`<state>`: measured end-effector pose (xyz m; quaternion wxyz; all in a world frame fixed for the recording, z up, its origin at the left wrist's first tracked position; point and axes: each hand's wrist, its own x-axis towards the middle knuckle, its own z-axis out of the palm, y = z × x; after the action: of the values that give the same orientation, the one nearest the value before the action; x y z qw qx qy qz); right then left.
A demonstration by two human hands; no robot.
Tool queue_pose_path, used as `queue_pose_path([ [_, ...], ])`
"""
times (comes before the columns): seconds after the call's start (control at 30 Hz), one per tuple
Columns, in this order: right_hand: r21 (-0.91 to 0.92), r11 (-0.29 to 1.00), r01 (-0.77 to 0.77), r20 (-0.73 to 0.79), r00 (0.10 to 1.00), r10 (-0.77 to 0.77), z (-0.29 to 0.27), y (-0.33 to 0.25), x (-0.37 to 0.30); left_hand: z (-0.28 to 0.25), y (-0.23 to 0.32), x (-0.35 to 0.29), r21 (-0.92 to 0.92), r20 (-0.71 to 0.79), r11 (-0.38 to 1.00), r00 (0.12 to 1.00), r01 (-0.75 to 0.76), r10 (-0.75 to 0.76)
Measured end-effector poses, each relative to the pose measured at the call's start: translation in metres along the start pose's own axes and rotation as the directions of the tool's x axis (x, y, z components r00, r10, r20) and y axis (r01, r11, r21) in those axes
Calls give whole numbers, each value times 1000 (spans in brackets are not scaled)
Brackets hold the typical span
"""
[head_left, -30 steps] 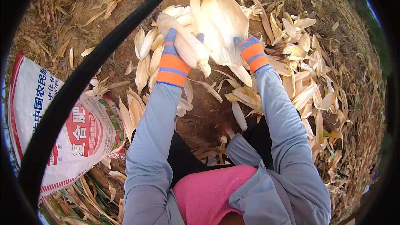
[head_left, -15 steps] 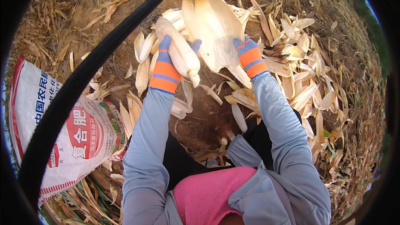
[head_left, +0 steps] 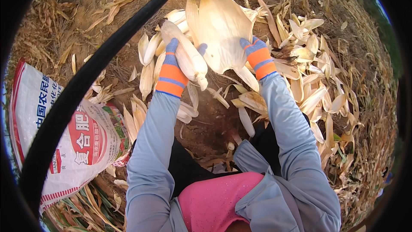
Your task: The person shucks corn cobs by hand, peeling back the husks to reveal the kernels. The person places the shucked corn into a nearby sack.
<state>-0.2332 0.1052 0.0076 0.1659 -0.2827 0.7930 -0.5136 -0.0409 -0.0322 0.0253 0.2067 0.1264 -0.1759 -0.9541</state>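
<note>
My left hand [head_left: 172,72], in an orange and blue-grey striped glove, is closed around an ear of corn [head_left: 185,56] still wrapped in its pale husk, stem end toward me. Just right of it, a broad, dry sheet of corn husk [head_left: 225,30] stands spread out, its tip pointing away. My right hand [head_left: 257,58], gloved alike, pinches the right edge of this husk with its thumb on top; its other fingers are hidden behind. More husk-covered ears [head_left: 148,49] lie on the ground beyond and left of my left hand.
A loose heap of stripped husks [head_left: 311,77] spreads over the ground at the right. At the left lies a white and red woven sack [head_left: 64,133]. A thick black strap or cable [head_left: 98,60] crosses the view diagonally. Dry stalks and leaves [head_left: 360,60] litter the soil around.
Hardly anything differs. My left hand with the ear has shifted very slightly right, and the husk sheet held by my right hand has moved a touch.
</note>
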Motion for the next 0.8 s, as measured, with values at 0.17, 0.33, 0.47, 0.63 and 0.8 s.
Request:
queue_pose_path([
  [0.17, -13, 997, 78, 82, 994, -77, -10, 3, 9, -3, 1, 4, -43, -36, 999, 999, 8, -9],
  [0.33, 10, 999, 48, 126, 991, -49, -20, -8, 10, -2, -3, -1, 90, -85, 994, 995, 61, -53],
  [0.47, 19, 995, 101, 100, 990, -102, -23, -12, 9, 6, -10, -6, 142, -107, 976, 982, 167, -153],
  [0.63, -44, 997, 62, 60, 996, -60, -24, -11, 6, 5, -14, -5, 196, -67, 959, 978, 205, -196],
  [0.8, -294, 955, 28, 15, 1000, -24, -14, -34, -16, 9, -6, -3, 138, 0, 982, 991, 131, -132],
])
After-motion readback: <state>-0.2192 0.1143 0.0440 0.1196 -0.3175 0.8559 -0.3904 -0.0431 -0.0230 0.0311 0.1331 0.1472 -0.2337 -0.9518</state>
